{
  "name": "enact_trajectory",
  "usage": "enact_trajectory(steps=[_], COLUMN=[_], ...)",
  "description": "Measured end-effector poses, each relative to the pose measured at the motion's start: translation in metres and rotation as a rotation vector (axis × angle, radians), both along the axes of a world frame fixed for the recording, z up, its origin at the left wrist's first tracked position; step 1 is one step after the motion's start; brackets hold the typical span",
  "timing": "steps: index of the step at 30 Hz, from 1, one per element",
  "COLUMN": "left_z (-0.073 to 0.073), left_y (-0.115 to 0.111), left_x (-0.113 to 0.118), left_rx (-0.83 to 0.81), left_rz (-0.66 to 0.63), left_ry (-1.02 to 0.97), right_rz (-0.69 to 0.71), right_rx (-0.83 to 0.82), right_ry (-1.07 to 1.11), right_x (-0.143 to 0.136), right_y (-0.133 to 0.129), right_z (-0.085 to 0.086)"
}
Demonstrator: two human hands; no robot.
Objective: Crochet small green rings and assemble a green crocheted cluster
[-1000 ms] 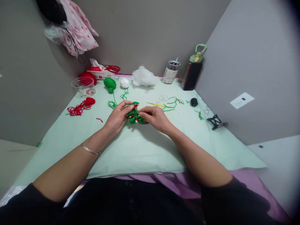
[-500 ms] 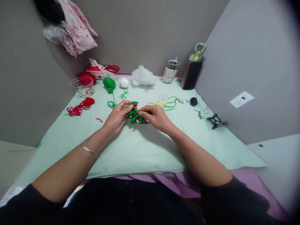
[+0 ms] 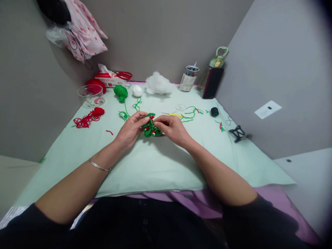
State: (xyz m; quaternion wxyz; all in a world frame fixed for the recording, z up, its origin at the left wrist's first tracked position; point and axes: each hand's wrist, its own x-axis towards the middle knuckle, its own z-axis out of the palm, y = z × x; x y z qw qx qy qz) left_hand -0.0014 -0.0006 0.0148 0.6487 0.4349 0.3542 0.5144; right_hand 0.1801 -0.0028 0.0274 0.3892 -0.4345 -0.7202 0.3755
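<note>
Between my hands, above the table's middle, is a green crochet piece point(image 3: 148, 132) with small red and white parts. My left hand point(image 3: 132, 128) is closed on its left side, thumb on top. My right hand point(image 3: 172, 129) pinches at its right side; the fingertips hide what exactly they hold, perhaps a strand of it. Part of something dark brown shows under the right fingers. Just beyond my right hand lies a yellow-handled crochet hook point(image 3: 175, 115), beside loose green yarn pieces point(image 3: 190, 112).
At the back left stand a clear plastic tub point(image 3: 91, 97), a tissue box point(image 3: 110, 80) with red scissors point(image 3: 123, 75), a green yarn ball point(image 3: 120, 92) and red yarn point(image 3: 88, 119). White stuffing point(image 3: 159, 84), a pen cup point(image 3: 189, 79), a phone point(image 3: 213, 83) and black thread point(image 3: 214, 111) lie further right.
The crochet piece has tilted slightly between my fingers, so its red and white part at the top shows more. Both hands stay in nearly the same place.
</note>
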Motion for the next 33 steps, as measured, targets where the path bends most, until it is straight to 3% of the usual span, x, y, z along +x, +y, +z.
enact_trajectory(steps=[17, 28, 31, 33], left_z=[0.005, -0.007, -0.007, -0.005], left_y=[-0.006, 0.000, 0.000, -0.002], left_x=[0.005, 0.001, 0.001, 0.001], left_rx=[0.077, 0.156, 0.127, 0.099], left_rz=[0.025, 0.002, -0.018, -0.039], left_ry=[0.031, 0.156, 0.164, 0.165], right_rz=[-0.045, 0.070, 0.082, 0.054], right_rx=[-0.139, -0.536, -0.522, -0.418], right_ry=[0.218, 0.442, 0.428, 0.356], right_x=[-0.003, 0.003, 0.006, 0.007], right_y=[0.002, 0.005, 0.003, 0.003], right_z=[0.006, 0.007, 0.013, 0.015])
